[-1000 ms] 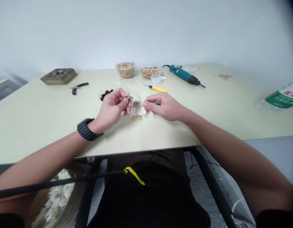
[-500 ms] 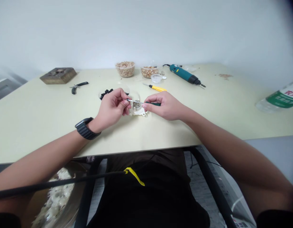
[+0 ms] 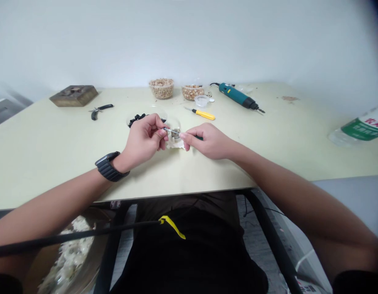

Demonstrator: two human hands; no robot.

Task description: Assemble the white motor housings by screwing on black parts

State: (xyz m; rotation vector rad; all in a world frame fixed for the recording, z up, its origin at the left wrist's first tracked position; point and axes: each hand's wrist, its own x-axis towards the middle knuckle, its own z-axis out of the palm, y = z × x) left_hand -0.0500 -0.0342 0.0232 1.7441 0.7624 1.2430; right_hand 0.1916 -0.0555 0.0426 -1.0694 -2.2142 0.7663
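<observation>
My left hand (image 3: pixel 147 134) is closed in a pinch on a small dark piece at the tip of a slim screwdriver (image 3: pixel 173 131); the fingers hide most of that piece. My right hand (image 3: pixel 209 141) grips the screwdriver's lower shaft, and part of its dark green handle (image 3: pixel 199 138) shows behind the fingers. Beneath the shaft, on the table, is a white plastic part (image 3: pixel 176 144) with a small clear cup of bits by it, partly hidden by both hands. Just behind my left hand, a clear bowl (image 3: pixel 127 121) holds small black pieces.
Farther back on the table (image 3: pixel 268 134) are two tubs of tan pieces (image 3: pixel 161 90), a yellow-handled knife (image 3: pixel 205 115) and a teal rotary tool (image 3: pixel 238 96). Pliers (image 3: pixel 98 111) and a wooden block (image 3: pixel 74 96) lie left, a bottle (image 3: pixel 360 128) right.
My right hand has slid left along the screwdriver, closer to my left hand, covering more of the handle. My left hand keeps its pinch.
</observation>
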